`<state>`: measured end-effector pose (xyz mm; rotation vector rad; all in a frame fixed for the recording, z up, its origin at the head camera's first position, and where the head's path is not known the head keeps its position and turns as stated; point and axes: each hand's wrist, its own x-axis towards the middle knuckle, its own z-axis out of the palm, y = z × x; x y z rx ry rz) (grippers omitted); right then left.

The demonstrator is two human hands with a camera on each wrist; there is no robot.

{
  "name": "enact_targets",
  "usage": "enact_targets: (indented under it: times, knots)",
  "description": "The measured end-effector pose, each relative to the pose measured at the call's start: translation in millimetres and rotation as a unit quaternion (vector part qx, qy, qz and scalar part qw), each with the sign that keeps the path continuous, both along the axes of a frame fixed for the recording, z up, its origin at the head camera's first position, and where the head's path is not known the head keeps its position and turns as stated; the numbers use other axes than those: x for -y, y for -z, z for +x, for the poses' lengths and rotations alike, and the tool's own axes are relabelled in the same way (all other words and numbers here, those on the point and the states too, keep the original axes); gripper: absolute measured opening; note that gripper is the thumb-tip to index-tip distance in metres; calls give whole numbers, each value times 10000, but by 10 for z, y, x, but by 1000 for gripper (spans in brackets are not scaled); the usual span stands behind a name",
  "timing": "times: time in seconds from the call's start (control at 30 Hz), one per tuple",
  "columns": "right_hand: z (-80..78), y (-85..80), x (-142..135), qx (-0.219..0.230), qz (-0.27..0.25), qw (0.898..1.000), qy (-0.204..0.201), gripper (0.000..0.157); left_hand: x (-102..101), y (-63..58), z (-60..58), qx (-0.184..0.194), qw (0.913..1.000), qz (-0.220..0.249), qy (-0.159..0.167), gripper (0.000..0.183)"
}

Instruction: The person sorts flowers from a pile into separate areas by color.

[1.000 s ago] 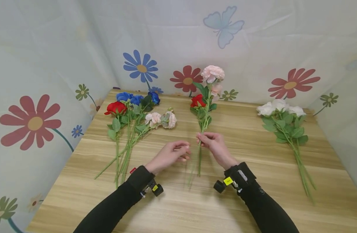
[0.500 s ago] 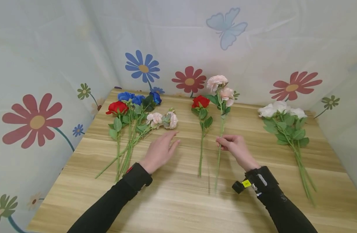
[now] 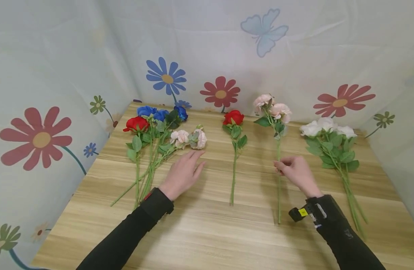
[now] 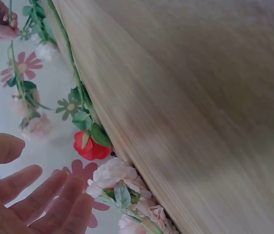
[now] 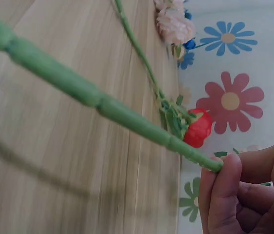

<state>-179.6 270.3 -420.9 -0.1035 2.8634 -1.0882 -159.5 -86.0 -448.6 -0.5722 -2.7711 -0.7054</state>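
My right hand (image 3: 297, 173) pinches the green stem of a pink flower (image 3: 279, 150) between thumb and fingers, its two blooms towards the back of the table. In the right wrist view the stem (image 5: 98, 102) runs slantwise up from the fingertips, above the tabletop. My left hand (image 3: 184, 174) holds nothing; its fingers are extended, just in front of the pale pink blooms (image 3: 197, 139) of the left group. In the left wrist view those fingers (image 4: 39, 202) look relaxed and spread. A single red rose (image 3: 233, 118) lies on the table between the hands.
At the left lie several blue roses (image 3: 146, 111) and a red rose (image 3: 137, 123), their stems crossing. A bunch of white roses (image 3: 325, 127) lies at the right on the wooden table (image 3: 220, 240). A printed curtain (image 3: 200, 45) stands behind.
My right hand has drawn the pink flower away from the red rose to the right, and its blooms have lowered. My left hand has moved left, towards the pale pink blooms.
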Motion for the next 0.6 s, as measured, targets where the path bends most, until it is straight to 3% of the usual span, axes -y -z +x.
enact_targets:
  times: [0.2,0.43,0.6]
  knots:
    - [-21,33,-117,-31,469,9989,20,34,11,15,-13,-201,9994,-284,-5,40]
    - [-76,84,-193,220,488,9986,19,32,-46,46,-30,-726,9909,-1126,150,37]
    - [-131,145,-241,491,571,9972,-14,31,-202,26,-46,-554,9894,-1269,447,34]
